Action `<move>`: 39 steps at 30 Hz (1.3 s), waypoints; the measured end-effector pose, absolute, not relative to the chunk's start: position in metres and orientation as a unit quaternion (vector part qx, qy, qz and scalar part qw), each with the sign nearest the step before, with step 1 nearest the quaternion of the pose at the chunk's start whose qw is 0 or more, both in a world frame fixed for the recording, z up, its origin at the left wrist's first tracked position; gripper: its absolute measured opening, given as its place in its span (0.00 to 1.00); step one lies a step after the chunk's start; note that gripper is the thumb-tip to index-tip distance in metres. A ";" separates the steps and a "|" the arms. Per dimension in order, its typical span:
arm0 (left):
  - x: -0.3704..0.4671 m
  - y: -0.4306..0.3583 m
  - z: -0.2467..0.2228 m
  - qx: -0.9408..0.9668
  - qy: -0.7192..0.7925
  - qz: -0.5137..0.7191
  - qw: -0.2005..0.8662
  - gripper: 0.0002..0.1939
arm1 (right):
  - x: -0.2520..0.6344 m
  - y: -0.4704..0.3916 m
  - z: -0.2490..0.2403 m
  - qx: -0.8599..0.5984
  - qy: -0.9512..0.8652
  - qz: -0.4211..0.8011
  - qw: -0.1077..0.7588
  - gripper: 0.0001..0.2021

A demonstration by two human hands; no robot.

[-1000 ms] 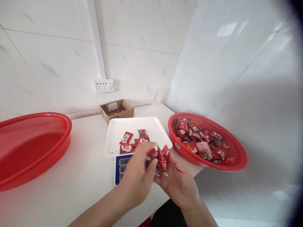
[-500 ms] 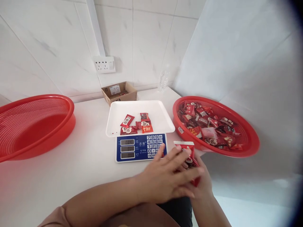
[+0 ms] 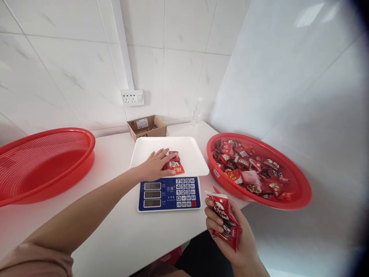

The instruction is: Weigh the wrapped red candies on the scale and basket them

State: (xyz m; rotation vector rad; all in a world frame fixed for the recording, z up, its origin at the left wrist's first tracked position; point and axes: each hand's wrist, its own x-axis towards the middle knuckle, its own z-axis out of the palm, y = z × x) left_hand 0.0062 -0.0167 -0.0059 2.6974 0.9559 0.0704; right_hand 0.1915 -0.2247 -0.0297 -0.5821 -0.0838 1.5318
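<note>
My left hand [image 3: 155, 164] reaches over the white tray [image 3: 194, 154] of the scale, palm down with fingers spread, covering part of the red candy packets [image 3: 175, 164] there. How many lie under it is hidden. In front of the table's right edge, my right hand [image 3: 242, 234] is wrapped round several red candy packets [image 3: 225, 215]. Below the tray is the scale's blue panel [image 3: 170, 193] with three displays and a keypad.
A red basket [image 3: 300, 184] full of wrapped candies stands at the right. Another red basket [image 3: 57, 161] is at the left. Behind the scale are a small cardboard box [image 3: 147, 132] and a clear plastic bottle [image 3: 196, 112] by the wall.
My left hand has left my right hand and moved up and left onto the tray's packets. My right hand keeps its packets, now in fuller view. The camera view has tilted up.
</note>
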 end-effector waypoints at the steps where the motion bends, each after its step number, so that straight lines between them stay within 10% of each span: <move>1: 0.011 -0.015 -0.005 0.941 0.311 0.026 0.134 0.39 | 0.191 -0.225 -0.030 -0.263 -0.039 0.682 0.682 0.13; 12: 0.045 0.003 -0.004 0.955 0.288 0.062 0.031 0.16 | 0.187 -0.224 -0.033 -0.281 -0.041 0.666 0.689 0.13; 39: -0.213 0.017 0.045 0.724 0.664 0.172 -0.070 0.17 | 0.183 -0.209 -0.041 -0.285 -0.090 0.714 0.633 0.15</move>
